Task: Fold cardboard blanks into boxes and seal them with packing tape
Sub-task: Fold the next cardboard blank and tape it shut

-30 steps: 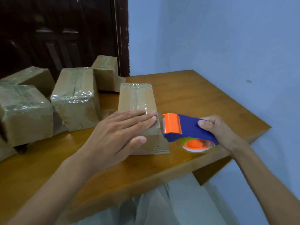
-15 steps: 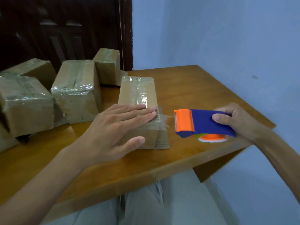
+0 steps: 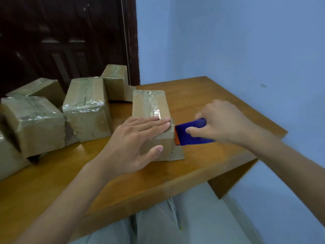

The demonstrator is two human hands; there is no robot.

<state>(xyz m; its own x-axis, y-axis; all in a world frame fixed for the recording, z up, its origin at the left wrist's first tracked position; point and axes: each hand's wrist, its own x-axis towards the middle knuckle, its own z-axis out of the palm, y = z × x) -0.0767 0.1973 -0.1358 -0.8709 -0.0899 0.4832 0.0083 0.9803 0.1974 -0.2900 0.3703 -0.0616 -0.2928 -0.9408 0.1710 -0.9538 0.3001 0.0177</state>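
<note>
Wooden table [image 3: 202,95] against a blue wall bears the cardboard box [image 3: 154,120] near centre, left hand [image 3: 133,145] pressing flat with straight fingers on its taped top, right hand [image 3: 221,124] gripping the blue tape dispenser [image 3: 191,132] against the box's right end, four sealed boxes [image 3: 86,106] clustered far left.

no readable txt anywhere. the box [image 3: 151,110] under my left hand [image 3: 133,143] has faint dark marks low on its near side, too blurry to read. tape gun [image 3: 190,132] just right of that box: plain blue/orange, no brand visible.
</note>
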